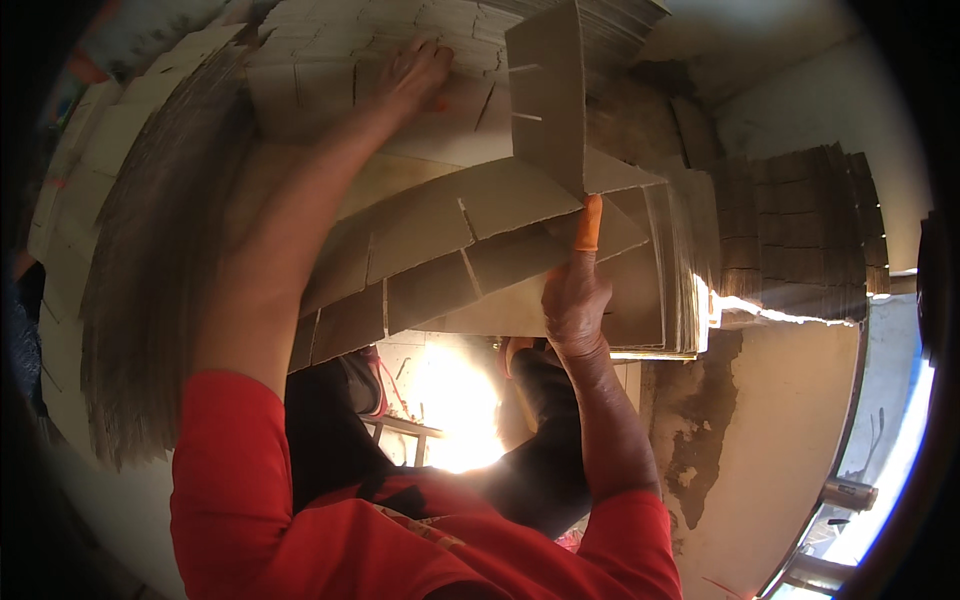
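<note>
My left hand [415,75] reaches to the far side, fingers curled at the edge of a slotted cardboard strip [335,92] by the far pile. A bit of orange shows beneath that hand. In front of me, several slotted cardboard strips form a partly joined divider [440,215], with one panel [547,100] standing upright across the others. My right hand [578,300] is at the joint of the divider, an orange finger cover [588,223] on its raised finger. Its other fingers are curled in, and their contact with the cardboard is partly hidden.
Tall stacks of cardboard strips stand at the left [160,240] and far side [330,30]. More stacked cardboard [805,225] lies at the right, with flat sheets [640,310] beside my right hand. Bright light hits the floor [455,410] between my legs.
</note>
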A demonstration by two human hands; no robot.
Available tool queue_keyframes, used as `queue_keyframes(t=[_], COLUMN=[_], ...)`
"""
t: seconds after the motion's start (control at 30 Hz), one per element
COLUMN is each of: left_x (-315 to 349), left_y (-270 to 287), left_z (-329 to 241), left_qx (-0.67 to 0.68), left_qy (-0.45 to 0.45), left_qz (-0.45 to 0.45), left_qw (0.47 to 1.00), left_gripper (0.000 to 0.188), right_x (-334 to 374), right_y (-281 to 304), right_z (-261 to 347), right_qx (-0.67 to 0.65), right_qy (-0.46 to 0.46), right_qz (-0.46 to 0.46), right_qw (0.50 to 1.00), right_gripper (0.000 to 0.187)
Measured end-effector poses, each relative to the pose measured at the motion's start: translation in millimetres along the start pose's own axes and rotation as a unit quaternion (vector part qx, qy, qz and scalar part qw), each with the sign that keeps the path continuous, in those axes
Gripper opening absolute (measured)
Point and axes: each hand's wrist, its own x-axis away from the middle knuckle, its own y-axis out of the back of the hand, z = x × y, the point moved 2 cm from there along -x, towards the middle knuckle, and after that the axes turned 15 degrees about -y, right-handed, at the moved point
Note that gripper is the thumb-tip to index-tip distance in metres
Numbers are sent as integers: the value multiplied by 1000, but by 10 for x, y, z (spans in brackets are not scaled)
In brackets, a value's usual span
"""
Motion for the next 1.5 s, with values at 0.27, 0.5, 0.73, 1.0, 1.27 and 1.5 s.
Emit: queue_keyframes(t=[0.27,0.5,0.73,1.0,1.27,1.5], left_x=[125,84,97,129,34,40], left_y=[-369,83,-5,-328,-180,18], left_z=[103,-53,-126,55,-21,-130], left_qx=[-3,111,169,154,177,61], left_qy=[-54,-32,-60,-130,-79,-169], left_qz=[-47,93,-16,-87,-121,-120], left_qw=[997,989,984,976,974,976], left_gripper=[35,20,12,19,28,27], right_x=[-28,-65,-50,-61,-59,-65], right_y=[-14,-13,44,51,58,46], right_z=[-10,24,27,25,13,-15], right_qx=[-16,-20,-12,-30,-33,-35], right_qy=[16,40,34,43,18,17], right_qz=[-9,-32,-20,-34,-19,-17], right_qw=[1000,998,999,998,999,999], right_gripper=[81,82,81,79,78,79])
